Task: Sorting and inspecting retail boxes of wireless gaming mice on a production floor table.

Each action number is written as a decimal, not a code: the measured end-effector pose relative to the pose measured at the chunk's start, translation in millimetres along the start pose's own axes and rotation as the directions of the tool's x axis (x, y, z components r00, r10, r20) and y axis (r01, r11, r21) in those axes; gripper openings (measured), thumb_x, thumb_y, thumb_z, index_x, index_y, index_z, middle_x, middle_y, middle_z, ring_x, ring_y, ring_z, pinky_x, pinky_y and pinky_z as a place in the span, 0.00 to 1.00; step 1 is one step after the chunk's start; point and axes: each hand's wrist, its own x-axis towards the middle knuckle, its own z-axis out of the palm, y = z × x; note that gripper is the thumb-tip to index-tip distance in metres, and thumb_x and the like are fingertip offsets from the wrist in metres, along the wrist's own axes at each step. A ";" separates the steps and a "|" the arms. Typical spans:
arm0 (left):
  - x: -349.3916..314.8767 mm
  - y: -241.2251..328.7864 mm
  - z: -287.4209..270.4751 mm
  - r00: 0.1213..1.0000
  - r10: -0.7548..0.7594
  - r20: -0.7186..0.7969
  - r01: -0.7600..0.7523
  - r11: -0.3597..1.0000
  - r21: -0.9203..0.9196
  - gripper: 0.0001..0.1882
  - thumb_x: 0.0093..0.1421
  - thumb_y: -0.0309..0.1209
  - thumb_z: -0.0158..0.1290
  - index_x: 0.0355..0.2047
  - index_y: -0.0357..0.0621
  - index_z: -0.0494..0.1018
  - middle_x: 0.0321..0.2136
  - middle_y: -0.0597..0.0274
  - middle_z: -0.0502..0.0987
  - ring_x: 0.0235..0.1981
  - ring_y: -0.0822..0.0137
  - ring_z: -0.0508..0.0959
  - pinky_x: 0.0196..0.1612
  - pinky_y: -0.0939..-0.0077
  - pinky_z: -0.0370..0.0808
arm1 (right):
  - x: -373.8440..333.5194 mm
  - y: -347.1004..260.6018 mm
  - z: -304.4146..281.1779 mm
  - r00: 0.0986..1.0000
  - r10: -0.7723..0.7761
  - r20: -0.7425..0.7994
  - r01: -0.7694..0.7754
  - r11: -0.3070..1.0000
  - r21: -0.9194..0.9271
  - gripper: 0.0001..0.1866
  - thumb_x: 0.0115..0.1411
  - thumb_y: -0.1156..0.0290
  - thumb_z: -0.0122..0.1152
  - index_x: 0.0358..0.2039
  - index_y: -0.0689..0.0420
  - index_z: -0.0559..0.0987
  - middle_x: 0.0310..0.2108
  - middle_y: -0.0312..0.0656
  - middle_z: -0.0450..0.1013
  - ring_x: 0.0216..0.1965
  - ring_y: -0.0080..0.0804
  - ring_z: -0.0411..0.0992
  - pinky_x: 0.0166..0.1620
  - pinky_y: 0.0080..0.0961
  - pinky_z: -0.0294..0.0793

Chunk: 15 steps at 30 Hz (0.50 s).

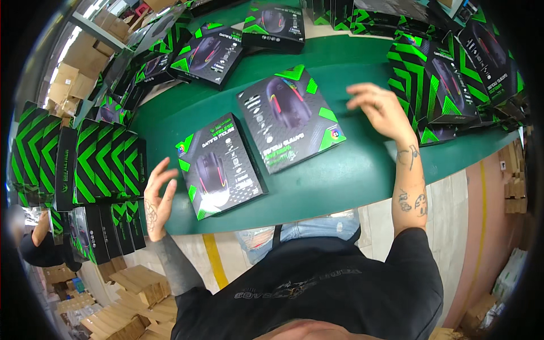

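Evenly and brightly lit from overhead, with no hard shadows. Soft sheen on the glossy boxes [286,116] and faint glare along the green table [351,170]. Sharp in the centre; slight motion blur on the right hand [381,107]. Strong fisheye bending toward the rim, with black vignette filling the corners. Overexposed white patch at upper left. Softer and dimmer at the bottom edge.

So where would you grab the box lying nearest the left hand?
Probably by its two long edges, coming from the left. The near box lies flat on the green table, face up, so there is nothing to pinch from above. Its left long edge sits right beside the open left hand, and its lower corner reaches the table's front edge, where fingers could slip under.
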 end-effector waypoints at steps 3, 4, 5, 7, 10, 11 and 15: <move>-8.0 18.7 22.1 0.996 -0.034 0.082 0.032 0.999 0.018 0.46 0.44 0.36 0.65 0.62 0.45 0.56 0.65 0.49 0.50 0.64 0.54 0.56 0.61 0.61 0.60 | 33.1 -50.9 15.5 0.940 0.140 -0.312 0.046 0.853 0.520 0.28 0.57 0.67 0.59 0.57 0.57 0.66 0.58 0.45 0.62 0.57 0.34 0.62 0.60 0.34 0.60; -9.0 28.1 29.7 0.980 -0.022 0.197 0.012 0.998 0.054 0.56 0.35 0.41 0.70 0.63 0.45 0.53 0.66 0.44 0.43 0.65 0.50 0.53 0.62 0.60 0.59 | 37.2 -52.5 29.9 0.959 0.144 -0.246 0.006 0.853 0.522 0.34 0.55 0.66 0.61 0.62 0.52 0.61 0.61 0.48 0.57 0.61 0.41 0.58 0.61 0.35 0.57; -9.3 36.3 44.1 0.985 -0.015 0.170 -0.001 0.996 0.094 0.60 0.31 0.43 0.71 0.64 0.45 0.51 0.66 0.42 0.41 0.65 0.48 0.52 0.61 0.59 0.60 | 37.1 -50.3 43.1 0.977 0.093 -0.191 0.007 0.886 0.463 0.35 0.54 0.60 0.63 0.61 0.50 0.62 0.62 0.51 0.55 0.61 0.45 0.57 0.61 0.35 0.58; -15.1 39.8 52.3 0.992 -0.019 0.122 0.002 0.991 0.137 0.65 0.27 0.44 0.73 0.64 0.44 0.50 0.66 0.40 0.38 0.65 0.47 0.52 0.61 0.59 0.61 | 36.9 -53.0 43.9 0.994 -0.054 -0.096 0.088 0.914 0.397 0.33 0.51 0.58 0.66 0.58 0.48 0.68 0.63 0.56 0.52 0.61 0.49 0.57 0.59 0.35 0.62; -12.5 24.3 50.6 0.994 0.082 0.068 -0.088 0.992 0.094 0.66 0.25 0.46 0.73 0.64 0.41 0.50 0.65 0.39 0.41 0.63 0.45 0.55 0.60 0.59 0.62 | 24.6 -62.1 12.1 0.990 -0.118 0.083 0.075 0.912 0.402 0.28 0.49 0.63 0.68 0.53 0.51 0.74 0.61 0.56 0.57 0.57 0.46 0.64 0.55 0.33 0.68; -10.7 19.6 46.4 0.991 0.102 0.084 -0.108 0.992 0.065 0.66 0.24 0.46 0.73 0.63 0.40 0.51 0.65 0.39 0.43 0.64 0.46 0.55 0.60 0.59 0.62 | 18.7 -55.4 11.8 0.996 -0.093 0.005 0.079 0.872 0.483 0.22 0.48 0.70 0.68 0.46 0.55 0.78 0.55 0.53 0.65 0.49 0.40 0.71 0.49 0.29 0.73; -10.1 13.3 52.2 0.971 0.237 -0.021 -0.235 0.970 0.060 0.57 0.34 0.55 0.67 0.60 0.36 0.57 0.61 0.40 0.56 0.58 0.52 0.66 0.55 0.64 0.67 | 30.7 -70.0 23.7 0.957 0.148 -0.248 -0.061 0.942 0.329 0.25 0.51 0.61 0.67 0.46 0.62 0.74 0.50 0.50 0.68 0.49 0.41 0.70 0.49 0.33 0.72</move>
